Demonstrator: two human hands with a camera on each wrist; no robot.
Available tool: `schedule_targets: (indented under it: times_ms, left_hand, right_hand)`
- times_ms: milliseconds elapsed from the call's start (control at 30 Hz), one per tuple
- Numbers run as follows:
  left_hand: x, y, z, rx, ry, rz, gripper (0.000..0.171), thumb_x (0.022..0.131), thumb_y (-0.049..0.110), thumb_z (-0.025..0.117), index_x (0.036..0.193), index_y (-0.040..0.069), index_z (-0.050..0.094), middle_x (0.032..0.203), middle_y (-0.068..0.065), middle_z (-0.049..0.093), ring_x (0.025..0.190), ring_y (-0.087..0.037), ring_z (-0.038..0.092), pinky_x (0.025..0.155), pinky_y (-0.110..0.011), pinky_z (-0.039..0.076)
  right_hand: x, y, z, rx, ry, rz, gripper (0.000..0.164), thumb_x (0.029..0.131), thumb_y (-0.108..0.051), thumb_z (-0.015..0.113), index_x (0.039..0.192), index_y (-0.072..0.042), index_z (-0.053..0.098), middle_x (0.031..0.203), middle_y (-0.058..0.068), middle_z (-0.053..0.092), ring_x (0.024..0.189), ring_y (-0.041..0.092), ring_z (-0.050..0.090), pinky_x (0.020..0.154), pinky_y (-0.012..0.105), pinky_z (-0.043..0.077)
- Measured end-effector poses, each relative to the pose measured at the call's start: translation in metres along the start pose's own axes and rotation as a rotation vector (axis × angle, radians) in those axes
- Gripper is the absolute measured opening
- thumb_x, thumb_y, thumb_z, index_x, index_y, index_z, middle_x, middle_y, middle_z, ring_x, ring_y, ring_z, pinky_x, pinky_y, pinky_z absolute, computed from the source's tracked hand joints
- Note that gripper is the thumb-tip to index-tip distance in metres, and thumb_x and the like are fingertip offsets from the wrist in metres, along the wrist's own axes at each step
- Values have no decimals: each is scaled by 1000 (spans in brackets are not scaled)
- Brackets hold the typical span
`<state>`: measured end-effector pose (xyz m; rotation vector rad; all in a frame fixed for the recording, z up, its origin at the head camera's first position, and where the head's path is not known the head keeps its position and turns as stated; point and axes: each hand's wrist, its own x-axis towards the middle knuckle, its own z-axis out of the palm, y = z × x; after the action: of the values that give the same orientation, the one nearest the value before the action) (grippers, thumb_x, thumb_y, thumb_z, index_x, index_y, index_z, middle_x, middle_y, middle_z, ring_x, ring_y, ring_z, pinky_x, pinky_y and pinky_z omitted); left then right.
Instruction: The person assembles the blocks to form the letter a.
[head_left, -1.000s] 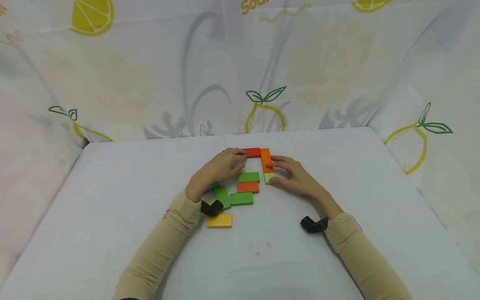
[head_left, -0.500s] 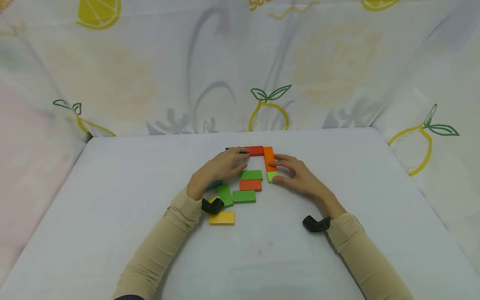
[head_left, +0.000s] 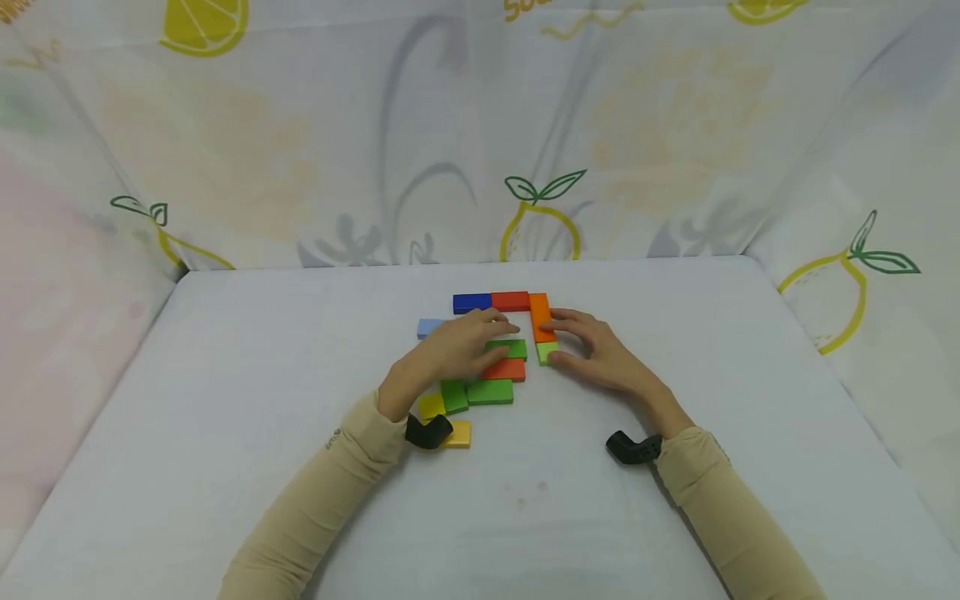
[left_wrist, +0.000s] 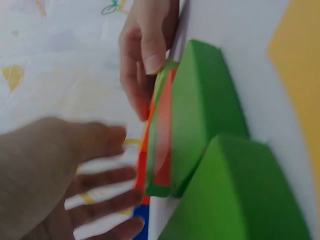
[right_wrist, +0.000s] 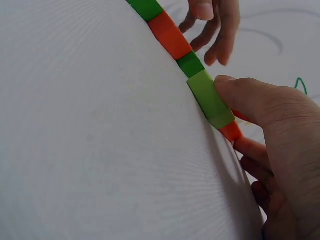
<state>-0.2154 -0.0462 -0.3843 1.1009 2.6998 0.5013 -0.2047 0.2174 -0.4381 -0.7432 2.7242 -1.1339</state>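
My right hand (head_left: 598,352) rests beside the ring of flat blocks: in the right wrist view its thumb touches the light green block (right_wrist: 210,100), and a finger touches the orange block (right_wrist: 231,131). With fingers spread and relaxed, my left hand (head_left: 459,346) is over the green block (head_left: 516,347) and the red-orange block (head_left: 512,370). Nothing sits between its thumb and fingers in the left wrist view. A blue block (head_left: 469,303) and a red block (head_left: 511,302) lie end to end behind, the red one meeting the orange. Whether the left fingertips touch a block, I cannot tell.
Nearer me lie a green block (head_left: 491,392), a tilted green block (head_left: 453,397), a yellow block (head_left: 431,406) and a deeper yellow block (head_left: 462,434). A light blue block (head_left: 428,328) shows behind the left hand. The white table (head_left: 570,517) meets a lemon-print curtain (head_left: 300,150).
My left hand has come away from the blue and red blocks, moving toward me and slightly right, uncovering the blue and light blue blocks. The right hand stays at the orange and light green blocks.
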Motion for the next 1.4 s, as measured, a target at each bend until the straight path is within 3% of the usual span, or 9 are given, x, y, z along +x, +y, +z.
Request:
schedule_targets:
  times_ms: [133, 333, 933, 1400]
  left_hand:
    - [1, 0, 6, -31, 47, -112, 39, 95, 27, 56, 131, 12, 56, 120, -6, 59, 100, -19, 57, 86, -34, 51]
    - [1, 0, 13, -60, 76, -95, 26, 93, 24, 59, 115, 13, 67, 105, -5, 62, 78, -15, 53, 71, -27, 46]
    - [4, 8, 21, -60, 109, -69, 25, 94, 23, 60, 115, 13, 67, 102, -7, 61, 86, -19, 53, 75, -31, 46]
    - [6, 15, 28, -51, 115, -122, 27, 95, 30, 56, 115, 15, 66, 107, -6, 57, 92, -19, 52, 77, -31, 49]
  right_hand:
    - [0, -1, 1, -7, -1, 1, 47, 88, -35, 66, 132, -23, 55, 150, 6, 37, 140, 31, 29, 110, 58, 20]
    - [0, -1, 1, -27, 8, -7, 47, 87, -37, 66, 131, -25, 55, 149, 5, 37, 139, 30, 30, 110, 58, 21]
    - [0, -2, 0, -27, -11, 23, 47, 88, -39, 65, 132, -26, 54, 151, 4, 35, 140, 30, 27, 111, 59, 19]
    - [0, -2, 0, -7, 6, -25, 46, 88, -35, 66, 131, -23, 55, 149, 6, 37, 139, 31, 29, 110, 58, 18]
